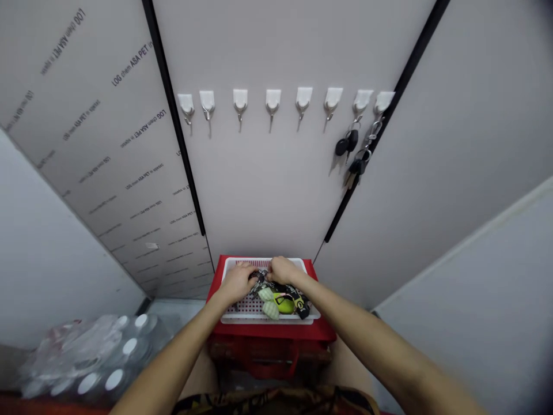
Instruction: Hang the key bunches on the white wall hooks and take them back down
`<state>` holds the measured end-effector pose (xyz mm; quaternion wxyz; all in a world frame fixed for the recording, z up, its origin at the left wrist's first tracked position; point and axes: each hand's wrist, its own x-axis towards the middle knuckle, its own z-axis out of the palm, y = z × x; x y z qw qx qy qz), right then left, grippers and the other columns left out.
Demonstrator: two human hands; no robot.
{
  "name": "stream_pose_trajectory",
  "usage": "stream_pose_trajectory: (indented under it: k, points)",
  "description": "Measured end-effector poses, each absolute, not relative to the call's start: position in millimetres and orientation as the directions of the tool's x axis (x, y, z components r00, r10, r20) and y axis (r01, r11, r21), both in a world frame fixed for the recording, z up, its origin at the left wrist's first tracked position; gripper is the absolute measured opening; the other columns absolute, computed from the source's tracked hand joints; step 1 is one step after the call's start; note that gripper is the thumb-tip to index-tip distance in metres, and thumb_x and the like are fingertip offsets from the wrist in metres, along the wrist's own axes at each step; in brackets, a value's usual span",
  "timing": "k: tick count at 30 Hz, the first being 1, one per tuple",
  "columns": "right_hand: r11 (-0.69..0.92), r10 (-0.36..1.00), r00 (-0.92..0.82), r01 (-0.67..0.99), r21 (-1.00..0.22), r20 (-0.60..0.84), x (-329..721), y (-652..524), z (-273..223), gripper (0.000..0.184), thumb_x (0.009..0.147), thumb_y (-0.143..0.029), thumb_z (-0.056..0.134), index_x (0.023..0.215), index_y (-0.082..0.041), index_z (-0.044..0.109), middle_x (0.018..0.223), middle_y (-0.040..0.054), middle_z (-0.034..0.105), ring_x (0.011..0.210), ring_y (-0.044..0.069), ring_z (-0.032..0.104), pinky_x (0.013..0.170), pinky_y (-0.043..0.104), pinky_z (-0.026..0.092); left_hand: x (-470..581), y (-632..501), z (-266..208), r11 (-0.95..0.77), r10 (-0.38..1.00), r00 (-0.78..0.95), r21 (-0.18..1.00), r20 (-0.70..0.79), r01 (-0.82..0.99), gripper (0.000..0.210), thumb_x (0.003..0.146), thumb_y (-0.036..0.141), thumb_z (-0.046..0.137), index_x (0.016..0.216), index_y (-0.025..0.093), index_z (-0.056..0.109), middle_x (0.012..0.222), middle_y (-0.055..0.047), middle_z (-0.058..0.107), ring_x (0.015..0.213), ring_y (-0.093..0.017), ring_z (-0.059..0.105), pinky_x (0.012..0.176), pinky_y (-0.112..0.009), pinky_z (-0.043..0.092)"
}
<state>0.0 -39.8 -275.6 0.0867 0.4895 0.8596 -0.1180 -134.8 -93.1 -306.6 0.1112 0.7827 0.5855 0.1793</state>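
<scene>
A white plastic basket (242,318) with a perforated bottom sits on a red surface (322,325) in front of me. Inside it lies a pile of keys (260,278) together with a yellow-green keychain (284,303), a pale green checked fabric charm (270,310) and a black strap with yellow marks (301,305). My left hand (239,281) reaches in from the left, its thumb and fingers closed on the keys. From the right, my right hand (283,271) has its fingers curled in on the same bunch; the fingertips are partly hidden.
A row of several white adhesive hooks (273,99) runs along the wall panel. Keys with black heads (347,143) hang from one at the right, and another key bunch (358,167) from the last. Wrapped plastic bottles (114,351) stand at lower left.
</scene>
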Motion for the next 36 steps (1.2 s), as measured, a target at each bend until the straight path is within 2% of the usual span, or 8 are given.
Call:
stream_pose_trajectory:
  k: [5,9,13,18,22,24,29,36]
  points:
    - [0.454,0.833,-0.491,0.87,-0.194,-0.255,-2,-43,-280,0.022,0.057,-0.022,0.047,0.069,-0.013,0.062,0.068,0.0093,0.061,0.058,0.014,0.053,0.044,0.017,0.032,-130,-94,-308,-0.267,0.962,0.224,0.374,0.155,0.888,0.032,0.061,0.027,0.046,0.092,0.019,0.05,0.093,-0.006,0.052,0.087,-0.019,0.043,0.075,-0.03,0.031]
    - [0.442,0.838,-0.504,0.852,-0.281,-0.209,0,-43,-283,0.02,0.058,-0.017,0.045,0.068,-0.013,0.062,0.065,0.0071,0.06,0.056,0.012,0.052,0.044,0.017,0.03,-129,-93,-306,-0.205,0.975,0.151,0.392,0.164,0.897,0.026,0.054,0.019,0.049,0.08,0.018,0.055,0.083,-0.006,0.055,0.081,-0.019,0.045,0.07,-0.03,0.033]
    - [0.447,0.82,-0.54,0.811,-0.377,-0.19,9,-41,-285,0.019,0.055,-0.017,0.049,0.069,-0.014,0.061,0.062,0.0026,0.059,0.054,0.01,0.049,0.045,0.016,0.031,-131,-89,-302,-0.121,0.985,0.019,0.613,0.17,0.78,0.017,0.052,0.011,0.045,0.066,0.015,0.055,0.066,-0.002,0.055,0.065,-0.013,0.047,0.061,-0.024,0.034]
    - [0.457,0.771,-0.613,0.721,-0.521,-0.171,13,-41,-286,0.025,0.057,-0.018,0.049,0.08,-0.014,0.059,0.058,-0.0017,0.056,0.05,0.007,0.045,0.045,0.016,0.032,-133,-85,-291,-0.009,0.99,-0.129,0.943,0.056,0.333,0.011,0.053,0.013,0.046,0.063,0.012,0.051,0.053,0.004,0.047,0.05,-0.007,0.042,0.049,-0.018,0.033]
    - [0.27,0.779,-0.625,0.42,-0.866,-0.061,7,-44,-283,0.025,0.061,-0.021,0.047,0.083,-0.011,0.055,0.062,-0.0005,0.055,0.052,0.006,0.046,0.05,0.018,0.035,-133,-87,-275,-0.007,0.989,-0.146,1.0,0.009,0.01,0.012,0.05,0.019,0.052,0.061,0.012,0.05,0.054,0.004,0.049,0.049,-0.005,0.043,0.049,-0.017,0.032]
    - [0.098,0.786,-0.614,0.244,-0.965,-0.076,4,-46,-278,0.024,0.062,-0.024,0.047,0.08,-0.012,0.055,0.06,-0.0006,0.055,0.052,0.007,0.048,0.052,0.019,0.037,-132,-89,-267,0.001,0.991,-0.136,0.992,-0.019,-0.128,0.016,0.049,0.02,0.054,0.062,0.013,0.05,0.056,0.003,0.051,0.049,-0.005,0.044,0.048,-0.017,0.033]
    - [-0.257,0.782,-0.597,-0.045,-0.965,-0.18,3,-52,-257,0.027,0.06,-0.035,0.05,0.081,-0.017,0.051,0.054,-0.0035,0.052,0.047,0.007,0.05,0.046,0.019,0.037,-125,-91,-250,0.025,0.996,-0.067,0.933,-0.053,-0.358,0.02,0.048,0.019,0.056,0.065,0.013,0.048,0.056,0.004,0.051,0.049,-0.005,0.045,0.047,-0.018,0.033]
    - [-0.284,0.895,-0.419,-0.271,-0.92,-0.152,4,-53,-236,0.027,0.052,-0.033,0.058,0.07,-0.016,0.048,0.051,-0.0051,0.05,0.042,0.005,0.045,0.041,0.017,0.034,-108,-85,-233,-0.075,0.997,-0.042,0.944,0.065,-0.32,0.017,0.05,0.015,0.055,0.065,0.014,0.048,0.059,0.004,0.051,0.052,-0.005,0.046,0.052,-0.018,0.035]
